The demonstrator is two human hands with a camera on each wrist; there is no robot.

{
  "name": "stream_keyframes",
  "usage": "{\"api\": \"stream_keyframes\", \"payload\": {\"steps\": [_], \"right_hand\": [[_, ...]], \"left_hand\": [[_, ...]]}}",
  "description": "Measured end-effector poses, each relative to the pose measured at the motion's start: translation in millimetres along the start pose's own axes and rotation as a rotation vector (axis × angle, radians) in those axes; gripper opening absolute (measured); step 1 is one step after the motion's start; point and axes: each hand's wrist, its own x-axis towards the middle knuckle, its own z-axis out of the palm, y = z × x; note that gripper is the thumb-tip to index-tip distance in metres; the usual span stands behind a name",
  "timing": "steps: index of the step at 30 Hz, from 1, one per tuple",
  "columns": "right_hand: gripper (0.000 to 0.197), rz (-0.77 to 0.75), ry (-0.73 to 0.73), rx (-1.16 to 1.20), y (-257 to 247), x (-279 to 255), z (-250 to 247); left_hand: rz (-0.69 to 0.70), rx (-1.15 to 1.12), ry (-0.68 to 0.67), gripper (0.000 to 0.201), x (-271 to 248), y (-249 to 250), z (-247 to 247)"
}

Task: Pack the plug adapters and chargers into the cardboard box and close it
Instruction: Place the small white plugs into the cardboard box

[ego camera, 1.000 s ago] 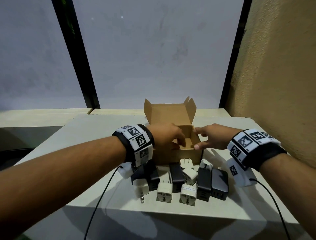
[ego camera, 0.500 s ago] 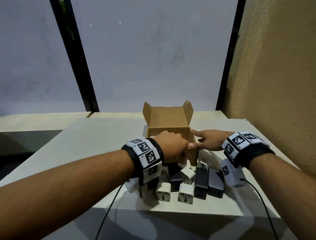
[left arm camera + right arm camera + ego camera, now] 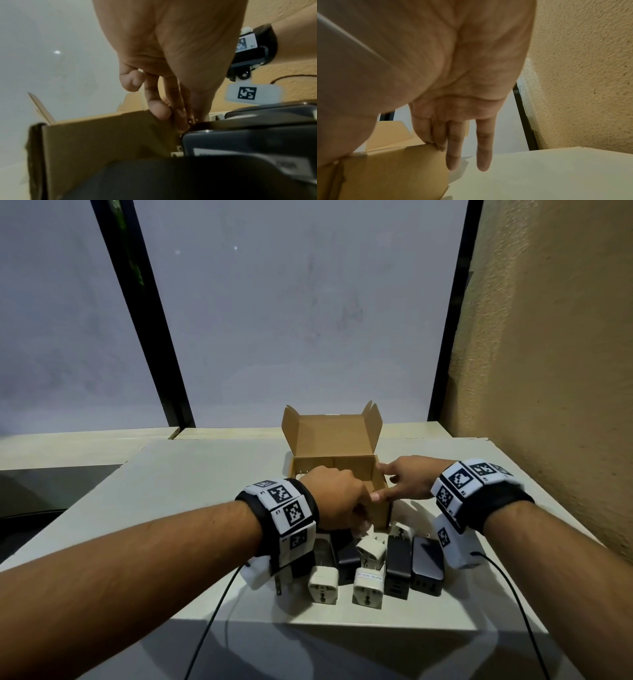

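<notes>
Head view: pale table (image 3: 191,481) by textured wall (image 3: 555,337) (left hand (image 3: 337,498) curled, grasp unclear; right hand (image 3: 407,481) pinching cardboard box (image 3: 337,440)).

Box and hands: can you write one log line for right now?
box: open, flaps up | left hand: reaching at adapters by box front, grip unclear | right hand: holding box's right wall | packing: not started

box (image 3: 337,436): matt cardboard | chargers (image 3: 397,559): smooth plastic | wall (image 3: 548,337): rough plaster

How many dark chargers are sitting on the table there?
4 dark chargers, in front of the cardboard box: one half hidden under the left wrist, one near the middle, two side by side at the right. The left hand may hide more.
</notes>
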Motion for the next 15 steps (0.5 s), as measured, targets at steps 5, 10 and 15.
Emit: {"api": "stream_keyframes", "payload": {"steps": [5, 10, 15], "right_hand": [[0.085, -0.003, -0.002, -0.036, -3.1, 0.2, -1.1], [0.081, -0.018, 0.002, -0.061, -1.8, -0.8, -2.5], [0.082, -0.005, 0.004, -0.074, -2.4, -0.2, -2.3]], "left_hand": [[-0.014, -0.031, -0.021, 0.029, 0.8, 3.0, -1.6], [0.002, -0.158, 0.112, 0.024, -2.9, -11.2, -24.5], [-0.061, -0.115, 0.174, 0.024, -2.7, -50.3, -51.7]]}}
